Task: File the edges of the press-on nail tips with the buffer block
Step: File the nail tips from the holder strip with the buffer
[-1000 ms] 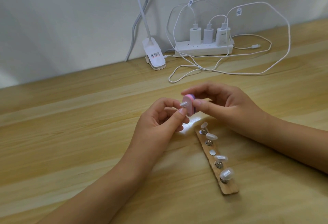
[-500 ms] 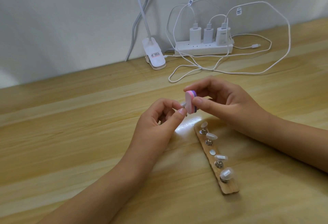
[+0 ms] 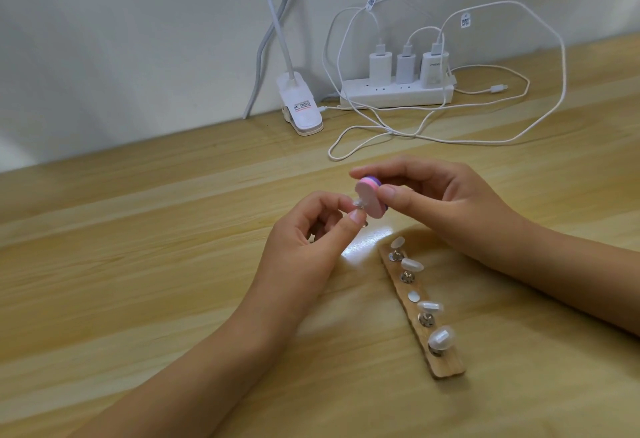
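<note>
My right hand (image 3: 436,202) pinches a small pink and purple buffer block (image 3: 370,197) between thumb and fingers above the table. My left hand (image 3: 308,236) pinches a clear nail tip on a metal stand (image 3: 360,204), its tip touching the block's pink face. To the lower right, a wooden strip (image 3: 446,368) lies on the table, carrying several more pearly nail tips (image 3: 412,264) on metal stands, and one bare metal disc (image 3: 413,296) sits in the middle of the strip.
The wooden table (image 3: 138,264) runs to a white wall. At the back stand a white lamp clamp (image 3: 301,108) and a power strip (image 3: 394,92) with three chargers; their white cables (image 3: 450,139) loop over the table behind my hands.
The buffer block has turned, so its pink face shows more towards me. The nail tip stays against it and both hands have shifted only slightly.
</note>
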Demonstrator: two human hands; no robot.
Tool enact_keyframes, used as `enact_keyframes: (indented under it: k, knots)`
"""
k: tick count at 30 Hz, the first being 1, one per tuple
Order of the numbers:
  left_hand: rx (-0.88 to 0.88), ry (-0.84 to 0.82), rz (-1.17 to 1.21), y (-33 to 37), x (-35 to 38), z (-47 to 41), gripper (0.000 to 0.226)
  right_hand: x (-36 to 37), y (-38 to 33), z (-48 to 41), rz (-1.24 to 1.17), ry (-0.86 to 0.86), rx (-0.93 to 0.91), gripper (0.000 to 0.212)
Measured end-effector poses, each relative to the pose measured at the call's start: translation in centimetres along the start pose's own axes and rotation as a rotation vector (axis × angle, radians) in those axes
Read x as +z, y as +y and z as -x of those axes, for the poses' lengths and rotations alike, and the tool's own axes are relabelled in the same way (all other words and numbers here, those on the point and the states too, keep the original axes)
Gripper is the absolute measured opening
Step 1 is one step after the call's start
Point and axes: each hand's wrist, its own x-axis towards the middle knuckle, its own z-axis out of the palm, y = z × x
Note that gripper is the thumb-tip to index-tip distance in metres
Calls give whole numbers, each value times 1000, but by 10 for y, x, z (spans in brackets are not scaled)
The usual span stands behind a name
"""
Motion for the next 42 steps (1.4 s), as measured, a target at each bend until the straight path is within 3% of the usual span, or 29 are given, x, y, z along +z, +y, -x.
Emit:
enact_keyframes:
  k: [24,42]
  knots:
    - [-58,25,82,0,-1,-1,2,0,3,-1,-32,69,-99,22]
    - [-60,20,103,2,0,-1,16,-2,4,-4,-73,100,-111,22]
